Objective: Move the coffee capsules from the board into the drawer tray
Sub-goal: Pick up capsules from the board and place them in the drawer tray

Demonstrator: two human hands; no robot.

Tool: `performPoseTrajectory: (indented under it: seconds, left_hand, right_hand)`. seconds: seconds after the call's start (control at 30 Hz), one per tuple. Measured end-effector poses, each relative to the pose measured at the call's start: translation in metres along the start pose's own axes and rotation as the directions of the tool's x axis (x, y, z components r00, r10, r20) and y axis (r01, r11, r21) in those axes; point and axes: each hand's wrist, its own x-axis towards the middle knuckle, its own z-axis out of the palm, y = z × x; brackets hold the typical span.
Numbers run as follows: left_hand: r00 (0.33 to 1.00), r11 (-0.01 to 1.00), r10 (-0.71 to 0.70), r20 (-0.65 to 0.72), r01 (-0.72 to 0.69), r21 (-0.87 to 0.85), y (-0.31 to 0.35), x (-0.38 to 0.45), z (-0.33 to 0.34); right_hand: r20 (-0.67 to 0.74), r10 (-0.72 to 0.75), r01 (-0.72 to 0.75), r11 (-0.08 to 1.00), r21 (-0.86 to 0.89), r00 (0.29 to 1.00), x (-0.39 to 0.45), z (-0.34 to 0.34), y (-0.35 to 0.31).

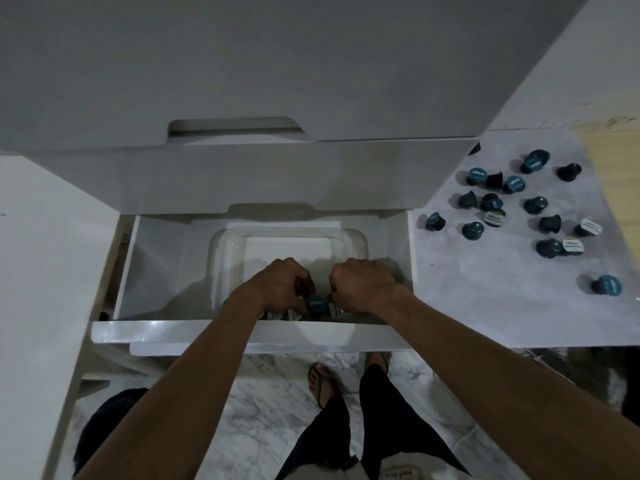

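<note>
A clear plastic tray (pixel 221 258) sits inside the open white drawer (pixel 159 271). Both hands reach down into the tray's near end. My left hand (pixel 280 285) is curled over dark capsules there, and my right hand (pixel 360 285) is curled next to it, fingers bent downward. Between them lies a dark blue capsule (pixel 317 304), with more capsules partly hidden under the hands. Whether either hand grips a capsule is hidden. On the marble-patterned board (pixel 502 299) to the right, several dark blue capsules (pixel 474 230) lie scattered, some on their sides.
The closed drawer front (pixel 242 174) above overhangs the back of the open drawer. The open drawer's front panel (pixel 242 336) juts toward me. A wooden surface (pixel 620 161) borders the board on the right. My feet (pixel 322 382) stand on marble floor below.
</note>
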Motion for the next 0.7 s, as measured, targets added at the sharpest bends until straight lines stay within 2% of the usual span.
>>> performPoseTrajectory:
  seconds: [0.37,0.6,0.7]
  left_hand:
    - [1.000,0.999,-0.016,-0.025,0.017,0.033,-0.0011,0.0013,0.0011]
    - [0.999,1.000,-0.020,-0.034,0.019,-0.012,-0.0055,-0.0014,-0.0033]
    - [0.998,0.999,-0.010,-0.064,0.007,-0.038,-0.0065,-0.0042,-0.0047]
  right_hand:
    - [0.015,-0.018,0.019,0.998,-0.064,1.000,0.0007,-0.0003,-0.0030]
    - [0.012,-0.007,0.007,1.000,-0.009,1.000,0.0008,0.0015,0.0005]
    - [-0.005,0.011,-0.010,0.997,0.075,1.000,-0.0001,-0.0001,0.0007]
